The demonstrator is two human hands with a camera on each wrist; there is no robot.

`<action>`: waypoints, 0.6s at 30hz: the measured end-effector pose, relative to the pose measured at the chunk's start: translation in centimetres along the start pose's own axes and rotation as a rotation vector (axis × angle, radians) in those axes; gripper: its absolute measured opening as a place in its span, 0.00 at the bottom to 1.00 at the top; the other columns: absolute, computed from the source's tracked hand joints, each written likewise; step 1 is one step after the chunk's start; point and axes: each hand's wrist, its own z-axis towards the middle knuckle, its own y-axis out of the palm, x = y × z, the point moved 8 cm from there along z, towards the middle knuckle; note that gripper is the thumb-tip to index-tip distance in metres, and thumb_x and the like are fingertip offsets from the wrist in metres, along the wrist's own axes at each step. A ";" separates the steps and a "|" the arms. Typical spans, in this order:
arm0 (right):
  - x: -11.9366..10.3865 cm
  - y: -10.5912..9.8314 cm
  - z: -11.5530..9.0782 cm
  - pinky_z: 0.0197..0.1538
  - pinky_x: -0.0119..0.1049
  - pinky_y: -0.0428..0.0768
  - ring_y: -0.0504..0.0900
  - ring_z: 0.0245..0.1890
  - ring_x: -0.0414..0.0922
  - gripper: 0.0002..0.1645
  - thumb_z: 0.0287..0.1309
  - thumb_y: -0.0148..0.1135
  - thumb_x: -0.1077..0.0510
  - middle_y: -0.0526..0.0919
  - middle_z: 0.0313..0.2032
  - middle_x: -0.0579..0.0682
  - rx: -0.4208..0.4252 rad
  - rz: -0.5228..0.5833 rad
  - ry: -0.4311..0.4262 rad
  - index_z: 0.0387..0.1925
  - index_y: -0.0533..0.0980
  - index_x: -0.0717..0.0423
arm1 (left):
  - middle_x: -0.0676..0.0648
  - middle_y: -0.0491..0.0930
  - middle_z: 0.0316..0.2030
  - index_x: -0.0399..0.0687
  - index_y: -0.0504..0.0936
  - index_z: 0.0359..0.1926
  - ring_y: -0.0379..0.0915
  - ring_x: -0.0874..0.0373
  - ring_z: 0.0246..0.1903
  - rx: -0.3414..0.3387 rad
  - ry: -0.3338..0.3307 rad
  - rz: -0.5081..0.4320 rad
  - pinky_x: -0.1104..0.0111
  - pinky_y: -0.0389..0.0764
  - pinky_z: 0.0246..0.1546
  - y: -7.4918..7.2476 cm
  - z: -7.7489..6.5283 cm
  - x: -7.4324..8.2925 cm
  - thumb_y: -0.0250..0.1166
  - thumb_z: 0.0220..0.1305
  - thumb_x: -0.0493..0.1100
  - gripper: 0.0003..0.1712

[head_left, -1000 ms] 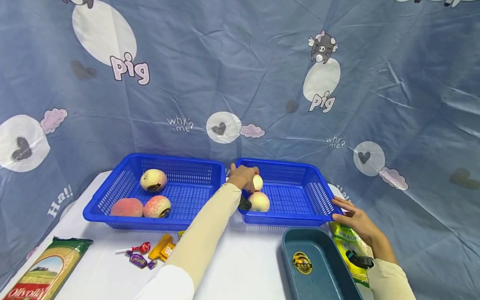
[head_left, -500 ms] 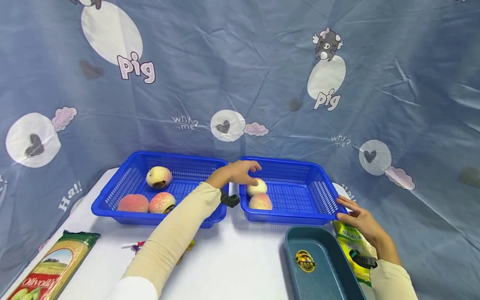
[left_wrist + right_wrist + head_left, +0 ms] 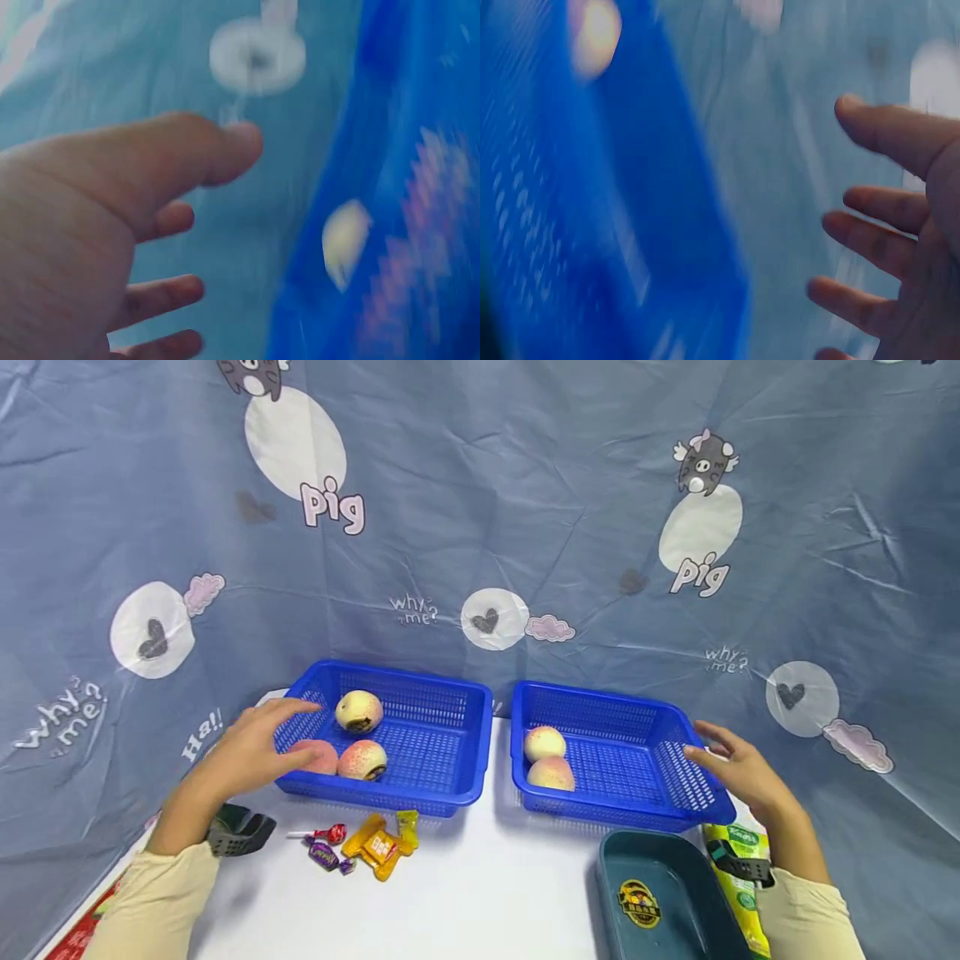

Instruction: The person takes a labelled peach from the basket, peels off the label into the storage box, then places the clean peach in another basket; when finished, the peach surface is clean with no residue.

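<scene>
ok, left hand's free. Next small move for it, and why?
Probably ease the left hand in and grip the outer end of the left blue basket: it is open, holds nothing and sits just off that end. The right hand is likewise open by the right blue basket's outer end.

The bare left hand (image 3: 251,747) and bare right hand (image 3: 738,767) are pointing inward, thumbs (image 3: 180,154) standing apart from fingers (image 3: 874,246); the left arm (image 3: 183,818) and right arm (image 3: 798,843), in cream fabric sleeves (image 3: 810,914), are slanting forward.
</scene>
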 end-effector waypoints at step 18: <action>-21.4 26.7 14.4 0.64 0.49 0.73 0.71 0.65 0.60 0.42 0.68 0.65 0.53 0.70 0.68 0.64 -0.547 -0.085 -0.414 0.77 0.58 0.56 | 0.37 0.74 0.65 0.44 0.84 0.53 0.63 0.75 0.59 0.112 -0.195 -0.253 0.42 0.73 0.49 0.0 -6.5 -10.7 0.73 0.63 0.42 0.18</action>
